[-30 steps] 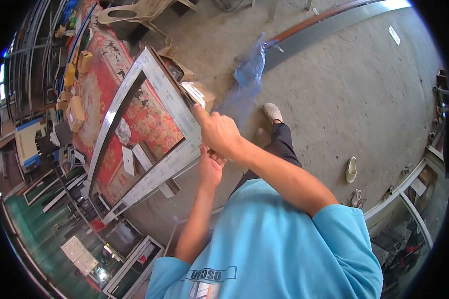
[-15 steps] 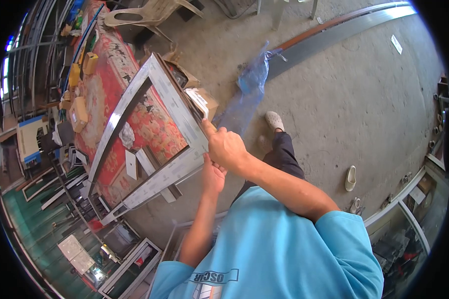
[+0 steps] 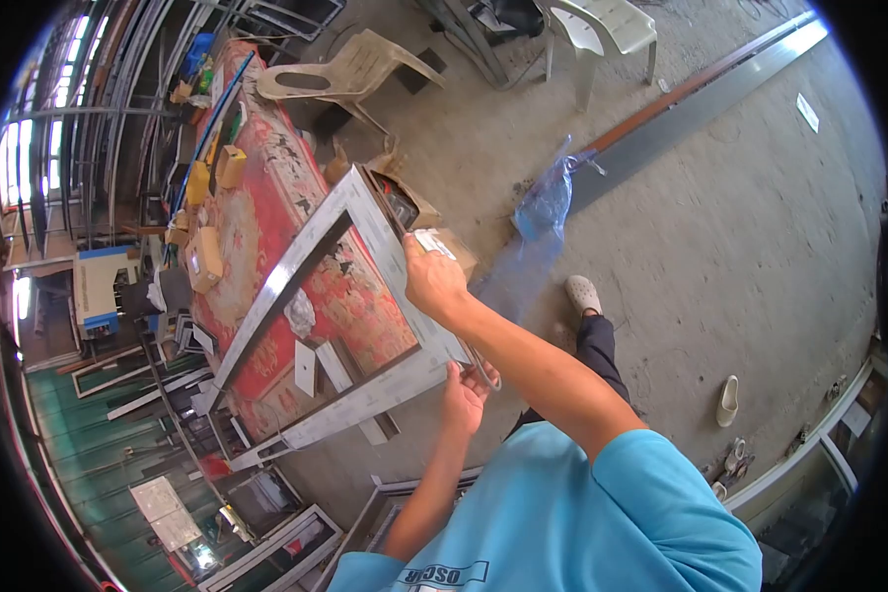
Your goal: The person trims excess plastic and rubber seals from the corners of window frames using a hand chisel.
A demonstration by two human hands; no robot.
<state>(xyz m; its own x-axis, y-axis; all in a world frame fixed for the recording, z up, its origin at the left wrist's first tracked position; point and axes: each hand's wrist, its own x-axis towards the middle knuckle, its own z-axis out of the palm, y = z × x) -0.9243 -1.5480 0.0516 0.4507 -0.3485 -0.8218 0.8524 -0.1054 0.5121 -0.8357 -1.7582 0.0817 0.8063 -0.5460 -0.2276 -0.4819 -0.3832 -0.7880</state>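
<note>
A white frame [image 3: 373, 242] with printed protective film, with mitred corners, stands tilted before me over the red-patterned cloth. My right hand [image 3: 434, 283] is closed over its near long side, fingertips at the outer edge. Below it, my left hand [image 3: 466, 397] is palm up at the frame's near corner, thumb against the frame. Its fingers curl around a thin looped strip [image 3: 495, 379] that sticks out past the corner. How firmly they hold the strip is hard to see. Part of the frame's near edge is hidden by my right hand.
Cardboard boxes [image 3: 448, 253] stand just behind the frame. Blue plastic wrap [image 3: 543, 209] lies by a long grey metal profile [image 3: 661, 128] on the concrete floor. Plastic chairs [image 3: 337, 81] are farther off. Stacked frames [image 3: 286, 543] sit at lower left, and a loose shoe [image 3: 727, 402] lies right.
The view has shifted, so the surroundings sit lower and farther right. My right hand has slid along the frame away from the near corner. A looped strip now shows by my left hand.
</note>
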